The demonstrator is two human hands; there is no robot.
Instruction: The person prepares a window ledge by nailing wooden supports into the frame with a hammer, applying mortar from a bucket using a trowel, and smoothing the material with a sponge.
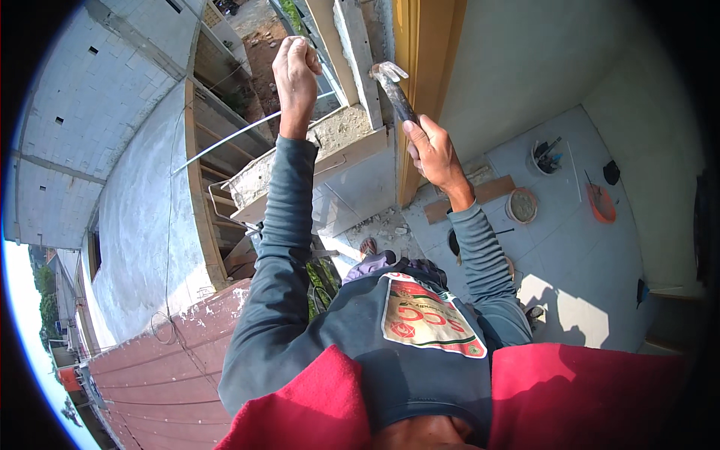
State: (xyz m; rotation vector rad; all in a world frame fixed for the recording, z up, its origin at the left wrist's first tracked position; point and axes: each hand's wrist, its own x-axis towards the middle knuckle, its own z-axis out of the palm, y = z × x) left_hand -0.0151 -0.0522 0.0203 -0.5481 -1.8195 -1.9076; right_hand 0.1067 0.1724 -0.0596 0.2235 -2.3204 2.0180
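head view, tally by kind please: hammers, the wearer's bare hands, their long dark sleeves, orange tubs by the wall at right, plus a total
Hammer: 1
Bare hands: 2 (left hand, right hand)
Dark sleeves: 2 (left sleeve, right sleeve)
Orange tub: 1
Total: 6

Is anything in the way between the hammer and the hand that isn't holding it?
A pale upright post shows between the hammer in the right hand and the left hand. This view can't settle whether it truly blocks the way.
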